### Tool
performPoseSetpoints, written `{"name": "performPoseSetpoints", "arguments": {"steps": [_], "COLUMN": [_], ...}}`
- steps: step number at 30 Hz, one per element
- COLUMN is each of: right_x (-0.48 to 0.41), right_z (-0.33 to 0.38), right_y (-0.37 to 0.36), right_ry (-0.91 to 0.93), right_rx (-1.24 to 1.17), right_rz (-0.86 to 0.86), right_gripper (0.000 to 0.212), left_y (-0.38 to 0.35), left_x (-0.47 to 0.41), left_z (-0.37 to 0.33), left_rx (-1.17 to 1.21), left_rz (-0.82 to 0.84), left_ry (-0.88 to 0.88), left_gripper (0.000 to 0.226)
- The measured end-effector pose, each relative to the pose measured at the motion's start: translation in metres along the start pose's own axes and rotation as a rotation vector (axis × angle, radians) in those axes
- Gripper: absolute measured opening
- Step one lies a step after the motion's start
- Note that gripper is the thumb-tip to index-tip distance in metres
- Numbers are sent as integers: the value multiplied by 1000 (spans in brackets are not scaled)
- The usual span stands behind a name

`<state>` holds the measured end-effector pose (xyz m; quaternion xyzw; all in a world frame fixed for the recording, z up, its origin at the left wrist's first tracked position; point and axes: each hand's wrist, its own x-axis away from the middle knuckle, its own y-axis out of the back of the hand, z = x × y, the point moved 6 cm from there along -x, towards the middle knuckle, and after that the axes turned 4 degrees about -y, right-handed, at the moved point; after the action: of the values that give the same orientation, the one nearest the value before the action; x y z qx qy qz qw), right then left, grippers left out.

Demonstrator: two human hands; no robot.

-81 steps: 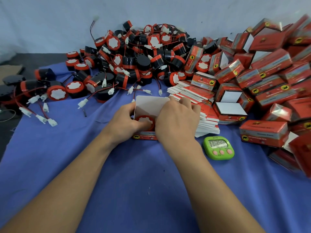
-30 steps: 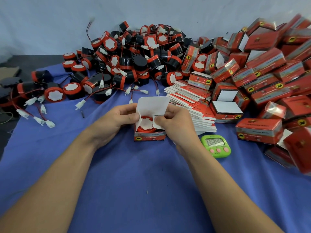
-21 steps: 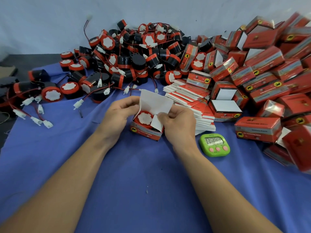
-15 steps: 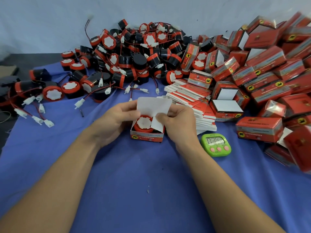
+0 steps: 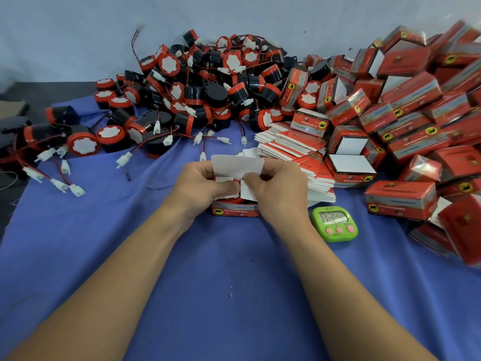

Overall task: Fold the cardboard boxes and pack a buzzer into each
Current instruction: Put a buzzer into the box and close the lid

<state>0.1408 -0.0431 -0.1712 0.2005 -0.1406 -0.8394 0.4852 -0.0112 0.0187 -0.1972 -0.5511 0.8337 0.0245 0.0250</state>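
Observation:
A small red cardboard box (image 5: 235,211) stands on the blue cloth between my hands, its white lid flap (image 5: 236,166) upright. Inside it a red and black buzzer (image 5: 235,182) is almost hidden under the white side flaps. My left hand (image 5: 200,186) grips the box's left side with its thumb pressing the left flap inward. My right hand (image 5: 279,190) grips the right side and pinches the right side flap (image 5: 246,190) over the buzzer.
A heap of loose buzzers (image 5: 197,89) with wires and white plugs lies at the back. A stack of flat boxes (image 5: 294,152) sits right of my hands, a green timer (image 5: 335,224) nearer me, and piled packed boxes (image 5: 416,121) fill the right side.
The box, tilted for a moment, stands level again. Both side flaps have folded further inward, so the buzzer, plainly visible before, is now mostly covered.

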Motion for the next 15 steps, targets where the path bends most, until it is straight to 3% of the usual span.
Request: {"name": "performPoseSetpoints", "arguments": {"steps": [6,10,15], "right_x": [1,0,0], "right_z": [8,9,6], "right_y": [0,5,12], "right_ry": [114,73,-20], "right_rx": [94,0,123], "right_rz": [8,267,427], "right_gripper": [18,32,47], "left_y": [9,19,18], "left_x": [0,1,1], "left_z": [-8,-17,-15], "left_rx": [-105,-241,-193], "left_rz": [-24,-43,34], "left_ry": [-97,-263,-247], "left_gripper": [31,32,43]}}
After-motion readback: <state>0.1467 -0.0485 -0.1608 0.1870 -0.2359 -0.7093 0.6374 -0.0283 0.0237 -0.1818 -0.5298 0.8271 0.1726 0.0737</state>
